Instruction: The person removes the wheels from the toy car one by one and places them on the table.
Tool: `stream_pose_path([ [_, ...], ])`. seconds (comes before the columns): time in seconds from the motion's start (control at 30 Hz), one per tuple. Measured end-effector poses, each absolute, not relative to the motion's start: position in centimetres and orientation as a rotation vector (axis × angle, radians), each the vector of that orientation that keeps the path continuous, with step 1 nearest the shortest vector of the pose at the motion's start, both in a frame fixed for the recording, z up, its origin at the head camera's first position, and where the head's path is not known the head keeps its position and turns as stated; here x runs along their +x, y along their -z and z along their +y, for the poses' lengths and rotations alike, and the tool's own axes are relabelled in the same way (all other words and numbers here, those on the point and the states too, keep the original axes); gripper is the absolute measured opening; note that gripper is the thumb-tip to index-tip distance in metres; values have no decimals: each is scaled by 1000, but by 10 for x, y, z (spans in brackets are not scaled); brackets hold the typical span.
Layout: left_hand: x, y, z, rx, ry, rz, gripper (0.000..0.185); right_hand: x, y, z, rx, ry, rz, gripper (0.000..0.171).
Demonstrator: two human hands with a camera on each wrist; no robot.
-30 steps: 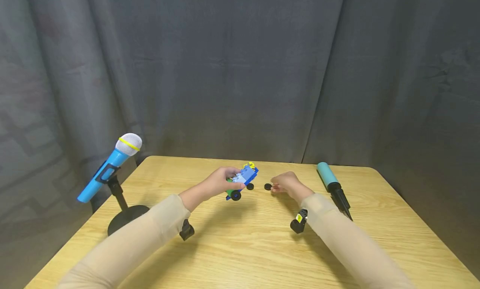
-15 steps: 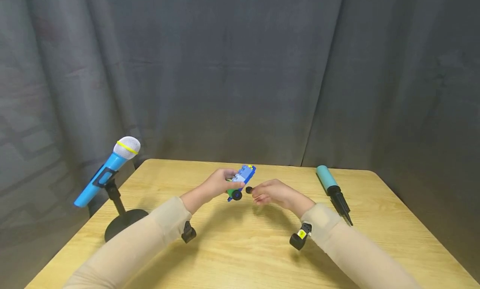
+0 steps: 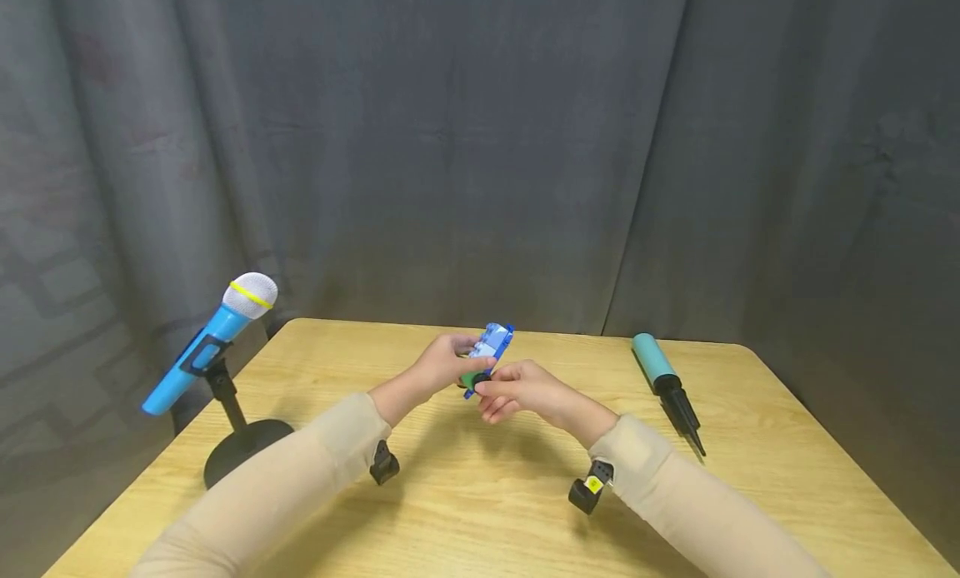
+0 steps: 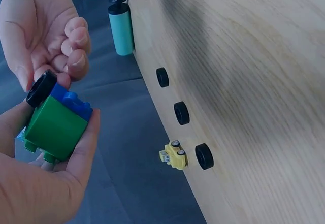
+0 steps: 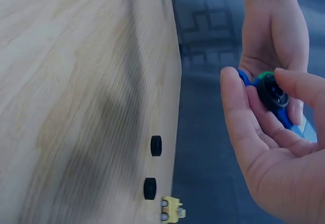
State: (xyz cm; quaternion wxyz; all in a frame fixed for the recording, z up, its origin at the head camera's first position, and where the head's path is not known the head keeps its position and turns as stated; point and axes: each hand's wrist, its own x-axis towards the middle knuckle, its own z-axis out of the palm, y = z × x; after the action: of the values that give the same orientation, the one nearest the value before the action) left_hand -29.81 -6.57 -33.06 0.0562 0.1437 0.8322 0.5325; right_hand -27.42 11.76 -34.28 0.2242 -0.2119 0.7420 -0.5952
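My left hand (image 3: pixel 447 366) holds a toy car (image 4: pixel 58 125) made of green and blue building blocks, tilted above the table. A black wheel (image 5: pixel 272 92) sits at the car's green end. My right hand (image 3: pixel 528 395) pinches that wheel between thumb and finger, its other fingers loosely bent below. In the left wrist view three black tires stand on the table: one tire (image 4: pixel 162 76), a middle tire (image 4: pixel 181 113) and another tire (image 4: pixel 204 156). Beside the last is a small yellow toy vehicle (image 4: pixel 173 155). The hands hide these in the head view.
On the left, a blue toy microphone (image 3: pixel 210 345) leans in a stand with a round black base (image 3: pixel 247 453). A teal and black hand pump (image 3: pixel 654 357) lies at the right of the wooden table (image 3: pixel 480 511). Grey curtains hang behind the table.
My right hand has moved left from beside a tire on the table to the toy car, and now grips its wheel. The left hand has kept hold of the car, turning it slightly.
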Motion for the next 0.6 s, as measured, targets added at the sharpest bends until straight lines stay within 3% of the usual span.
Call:
stream_pose_path([
  [0.6,-297,325,-65,558,-1529,2589,49,-261,337,106,-675,1618,2420,28],
])
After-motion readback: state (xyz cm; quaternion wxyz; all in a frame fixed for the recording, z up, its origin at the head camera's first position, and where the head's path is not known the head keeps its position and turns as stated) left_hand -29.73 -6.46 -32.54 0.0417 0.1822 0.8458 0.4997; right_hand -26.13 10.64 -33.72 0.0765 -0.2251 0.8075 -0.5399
